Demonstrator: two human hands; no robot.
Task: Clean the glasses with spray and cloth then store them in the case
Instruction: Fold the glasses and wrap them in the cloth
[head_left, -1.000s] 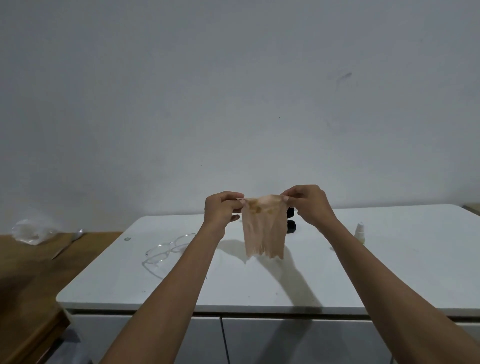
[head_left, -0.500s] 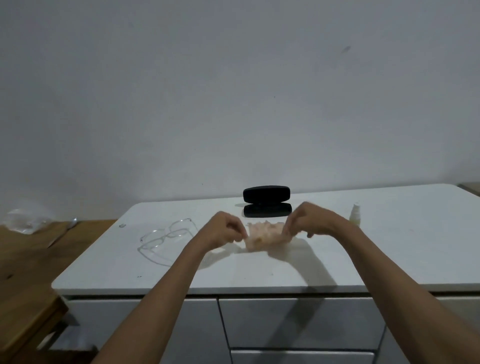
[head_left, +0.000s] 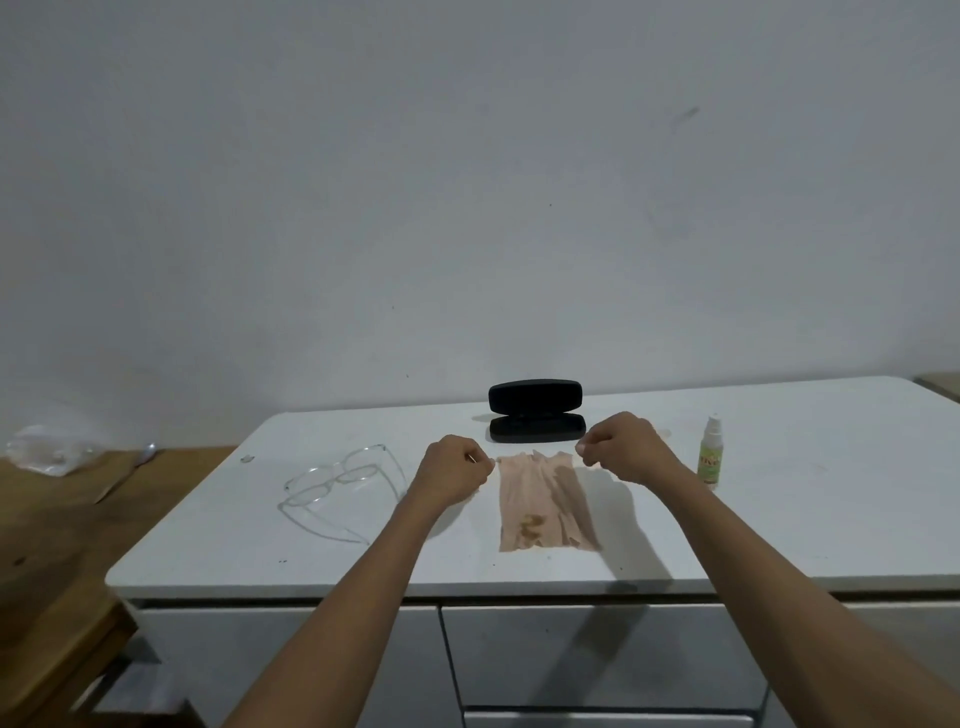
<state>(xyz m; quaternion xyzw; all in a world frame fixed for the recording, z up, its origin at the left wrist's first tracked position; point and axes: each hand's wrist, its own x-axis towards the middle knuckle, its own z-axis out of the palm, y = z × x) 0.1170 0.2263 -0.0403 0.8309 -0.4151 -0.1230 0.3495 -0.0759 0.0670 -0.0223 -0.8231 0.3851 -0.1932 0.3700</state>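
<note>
The broad white counter (head_left: 779, 519) fills the lower frame. On it, at centre, my peach creased cleaning cloth (head_left: 540, 504) lies flat, its far corners pinched by my left hand (head_left: 452, 467) and right hand (head_left: 623, 447). The open black hard-shell glasses case (head_left: 535, 410) sits just behind. The clear-framed glasses (head_left: 337, 483) rest centre-left, untouched. The small white-and-green spray bottle (head_left: 710, 452) stands at right. I judge I'm laying out the cloth; next I should let go and reach for the glasses and spray.

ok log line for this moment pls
cloth flat on cabinet top | left hand, right hand at its far corners | glasses left | case open
</note>
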